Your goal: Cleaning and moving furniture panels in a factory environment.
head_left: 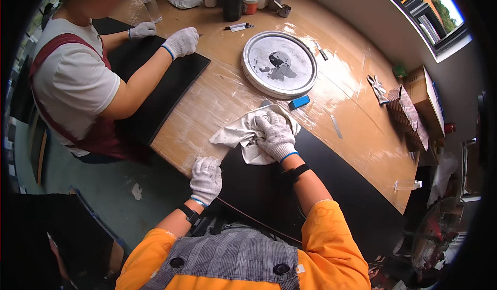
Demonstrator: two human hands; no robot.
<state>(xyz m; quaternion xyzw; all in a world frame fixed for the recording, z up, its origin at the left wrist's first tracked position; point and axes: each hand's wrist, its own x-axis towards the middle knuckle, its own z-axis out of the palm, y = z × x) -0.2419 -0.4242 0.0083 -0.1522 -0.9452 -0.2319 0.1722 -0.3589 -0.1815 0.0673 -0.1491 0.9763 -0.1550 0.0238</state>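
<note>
Grey checked apron point(228, 251) and orange sleeves point(334, 238) come closest; beyond them the gloved right hand point(276, 135), fingers bent and partly spread, presses a white cloth point(235, 127) against a black panel point(349, 181) lying on the surface point(357, 91). At the panel's near edge, the gloved left hand point(206, 180) is half curled (whether it grips, I cannot tell). Past the cloth sit a blue block point(299, 102) and a round, grey-smeared lid point(259, 57).

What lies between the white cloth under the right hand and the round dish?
In the head view, a blue block by the dish, and a small grey piece at the upper edge of the cloth.
</note>
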